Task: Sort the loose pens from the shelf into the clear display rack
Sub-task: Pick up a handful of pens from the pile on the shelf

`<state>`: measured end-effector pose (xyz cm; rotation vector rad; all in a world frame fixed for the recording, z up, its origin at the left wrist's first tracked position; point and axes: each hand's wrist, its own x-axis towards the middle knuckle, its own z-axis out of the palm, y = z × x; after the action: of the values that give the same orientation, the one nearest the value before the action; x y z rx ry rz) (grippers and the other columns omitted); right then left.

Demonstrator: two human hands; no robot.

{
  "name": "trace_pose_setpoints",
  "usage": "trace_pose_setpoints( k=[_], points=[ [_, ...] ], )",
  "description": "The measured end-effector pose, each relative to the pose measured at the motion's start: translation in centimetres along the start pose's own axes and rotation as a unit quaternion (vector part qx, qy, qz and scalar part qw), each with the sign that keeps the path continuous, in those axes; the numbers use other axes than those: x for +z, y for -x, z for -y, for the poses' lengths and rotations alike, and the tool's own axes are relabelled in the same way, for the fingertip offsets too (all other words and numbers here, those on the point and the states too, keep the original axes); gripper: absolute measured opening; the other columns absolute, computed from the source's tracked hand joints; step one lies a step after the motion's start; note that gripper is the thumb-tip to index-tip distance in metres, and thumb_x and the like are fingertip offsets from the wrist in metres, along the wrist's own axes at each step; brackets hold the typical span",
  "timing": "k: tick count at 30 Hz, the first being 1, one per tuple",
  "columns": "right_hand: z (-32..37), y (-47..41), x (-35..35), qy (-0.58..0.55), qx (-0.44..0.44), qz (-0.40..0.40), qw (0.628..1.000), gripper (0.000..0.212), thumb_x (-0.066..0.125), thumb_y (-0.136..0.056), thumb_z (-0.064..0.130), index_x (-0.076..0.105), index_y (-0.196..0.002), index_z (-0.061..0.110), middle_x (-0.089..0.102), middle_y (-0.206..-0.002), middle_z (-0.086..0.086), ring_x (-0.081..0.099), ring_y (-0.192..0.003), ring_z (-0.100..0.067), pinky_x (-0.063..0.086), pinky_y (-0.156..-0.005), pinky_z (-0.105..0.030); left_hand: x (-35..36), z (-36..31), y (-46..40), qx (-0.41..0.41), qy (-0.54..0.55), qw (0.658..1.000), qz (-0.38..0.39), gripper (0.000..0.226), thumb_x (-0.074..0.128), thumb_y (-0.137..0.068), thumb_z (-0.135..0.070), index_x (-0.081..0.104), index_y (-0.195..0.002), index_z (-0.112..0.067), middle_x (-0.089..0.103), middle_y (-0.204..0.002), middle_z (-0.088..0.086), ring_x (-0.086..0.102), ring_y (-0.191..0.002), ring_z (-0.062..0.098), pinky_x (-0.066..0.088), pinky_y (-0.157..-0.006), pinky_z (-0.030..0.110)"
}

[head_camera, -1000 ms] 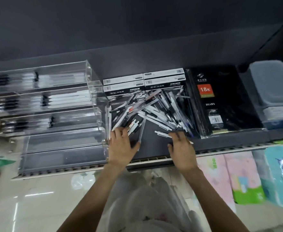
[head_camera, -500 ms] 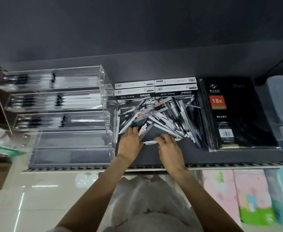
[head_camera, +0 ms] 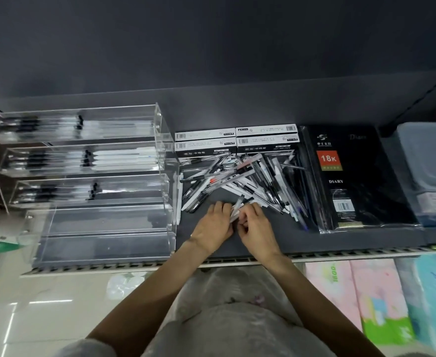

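Observation:
A heap of loose black and white pens (head_camera: 245,181) lies on the dark shelf (head_camera: 340,243) in front of me. My left hand (head_camera: 211,228) and my right hand (head_camera: 256,228) meet at the heap's near edge, and both hold a few pens (head_camera: 237,208) between them, fingers curled. The clear display rack (head_camera: 103,181) stands to the left in stepped tiers. Its three upper tiers hold rows of pens; the two lower tiers (head_camera: 106,220) look bare.
Four white pen boxes (head_camera: 235,141) stand behind the heap. A black wrapped diary (head_camera: 351,176) lies to the right, then a blue-grey plastic box (head_camera: 428,163). One white pen (head_camera: 178,202) lies beside the rack. Colourful packs (head_camera: 366,300) hang below the shelf edge.
My hands have drawn together from either side of the heap's near edge and picked up a few pens between them. The camera view has shifted a little.

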<state>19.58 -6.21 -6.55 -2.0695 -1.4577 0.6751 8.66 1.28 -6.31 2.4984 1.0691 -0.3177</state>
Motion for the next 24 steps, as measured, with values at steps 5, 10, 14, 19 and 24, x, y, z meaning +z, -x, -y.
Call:
trace_pose_setpoints(
  k=[5,10,14,19,24],
  points=[
    [-0.9,0.1,-1.2,0.000,0.023,-0.050,0.999,0.019,0.063,-0.079,-0.002,0.049,-0.088,0.008,0.047,-0.095,-0.002,0.055,-0.069,-0.021,0.049,-0.065,-0.039,-1.7,-0.6,-0.6,-0.025,-0.048,0.998,0.038,0.030,0.045,-0.093,-0.012,0.039,-0.119,0.001,0.055,-0.119,0.020,0.057,-0.108,0.035,0.044,-0.085,0.038],
    [-1.0,0.1,-3.8,-0.164,0.084,-0.128,0.974,0.015,0.062,-0.085,0.000,0.053,-0.090,0.012,0.058,-0.085,0.000,0.056,-0.072,-0.005,0.045,-0.068,-0.019,-5.7,0.9,1.0,-0.069,0.407,0.904,0.114,0.011,0.050,-0.097,-0.019,0.053,-0.096,-0.009,0.060,-0.078,0.006,0.055,-0.060,0.015,0.046,-0.056,0.022],
    [0.4,-0.5,-5.5,-0.363,0.163,-0.126,0.909,0.019,0.055,-0.090,-0.001,0.056,-0.092,0.018,0.059,-0.082,0.001,0.057,-0.070,-0.005,0.050,-0.064,-0.023,-7.6,0.7,2.0,-0.114,0.748,0.648,0.089,0.021,0.052,-0.094,-0.008,0.058,-0.112,-0.001,0.071,-0.085,0.004,0.062,-0.060,0.009,0.052,-0.053,0.019],
    [2.7,-1.2,-7.3,-0.423,0.151,-0.060,0.891,0.016,0.059,-0.091,0.014,0.060,-0.107,0.019,0.062,-0.087,0.002,0.057,-0.064,0.000,0.044,-0.056,-0.014,-7.6,-0.8,2.3,-0.110,0.817,0.561,0.077,0.020,0.050,-0.094,-0.004,0.060,-0.111,-0.005,0.074,-0.093,0.004,0.071,-0.077,0.014,0.057,-0.064,0.023],
    [4.1,-2.3,-8.1,-0.387,0.135,-0.004,0.912,0.026,0.063,-0.088,0.023,0.059,-0.113,0.019,0.064,-0.102,-0.005,0.058,-0.065,-0.002,0.041,-0.057,-0.014,-6.9,-1.9,3.1,-0.100,0.816,0.564,0.075,0.019,0.051,-0.093,-0.003,0.062,-0.108,-0.005,0.074,-0.097,0.005,0.072,-0.084,0.019,0.058,-0.070,0.026]
  ],
)
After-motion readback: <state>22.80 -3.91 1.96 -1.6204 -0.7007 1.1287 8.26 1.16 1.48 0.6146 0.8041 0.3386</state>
